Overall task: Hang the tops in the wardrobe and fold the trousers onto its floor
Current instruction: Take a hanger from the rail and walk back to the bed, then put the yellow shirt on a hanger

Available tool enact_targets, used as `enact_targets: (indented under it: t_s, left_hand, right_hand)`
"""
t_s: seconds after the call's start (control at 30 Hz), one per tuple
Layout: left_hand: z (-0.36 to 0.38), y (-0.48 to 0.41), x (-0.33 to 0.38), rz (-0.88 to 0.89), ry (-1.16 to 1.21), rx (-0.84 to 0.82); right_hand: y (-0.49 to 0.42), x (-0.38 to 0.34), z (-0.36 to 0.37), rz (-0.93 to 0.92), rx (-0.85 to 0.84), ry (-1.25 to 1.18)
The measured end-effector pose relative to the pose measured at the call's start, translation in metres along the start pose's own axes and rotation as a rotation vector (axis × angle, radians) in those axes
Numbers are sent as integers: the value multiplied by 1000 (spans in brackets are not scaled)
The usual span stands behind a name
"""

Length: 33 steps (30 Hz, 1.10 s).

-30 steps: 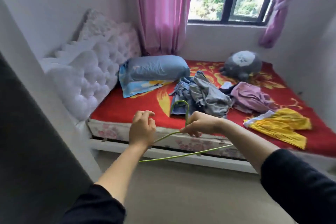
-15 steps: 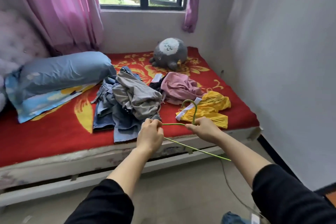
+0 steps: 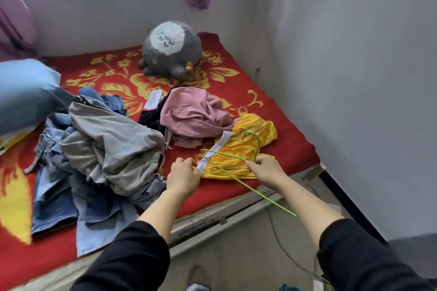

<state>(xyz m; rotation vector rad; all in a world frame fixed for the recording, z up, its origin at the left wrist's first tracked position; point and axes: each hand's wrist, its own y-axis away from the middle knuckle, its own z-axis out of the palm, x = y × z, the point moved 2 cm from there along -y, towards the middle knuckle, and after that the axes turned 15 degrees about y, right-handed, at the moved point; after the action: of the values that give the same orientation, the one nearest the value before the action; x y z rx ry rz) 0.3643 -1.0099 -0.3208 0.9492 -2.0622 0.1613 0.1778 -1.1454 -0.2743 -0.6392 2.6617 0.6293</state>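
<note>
- Fingers [image 3: 187, 163] of left hand [image 3: 183, 178] pinch the white trim of the yellow top [image 3: 250, 129], which lies on the bed [image 3: 288, 146] near its edge.
- Right hand [image 3: 268, 169] grips the green hanger [image 3: 236, 178] below its hook, over the yellow top.
- Pink top [image 3: 189, 111] and grey trousers [image 3: 111, 139] are heaped alongside.

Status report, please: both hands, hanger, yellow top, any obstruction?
Right hand grips green hanger. Left hand pinches white trim of yellow top. Pink top lies beside, not obstructing.
</note>
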Motion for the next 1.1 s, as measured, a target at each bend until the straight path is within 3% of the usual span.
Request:
enact_targets:
  t_s: [0.23,0.4,0.63,0.9,1.1]
  left_hand:
    - [64,-113,25,-68,-69,-155]
    - [112,-195,37,-142,-76,-212]
    - [183,-271,25,-252,-9,-193]
    - [226,-329,-3,-359,-63,-249]
    - [250,-344,-1,-168,-251,-387]
  right_hand:
    - [-111,37,-12,141,95,-68]
    - [-200,57,-17,137,195,-64]
    - [-308,91,1,112,192,-49]
    - [-360,121,31,105,123,-3]
    - [-364,134,43,146,98,-10]
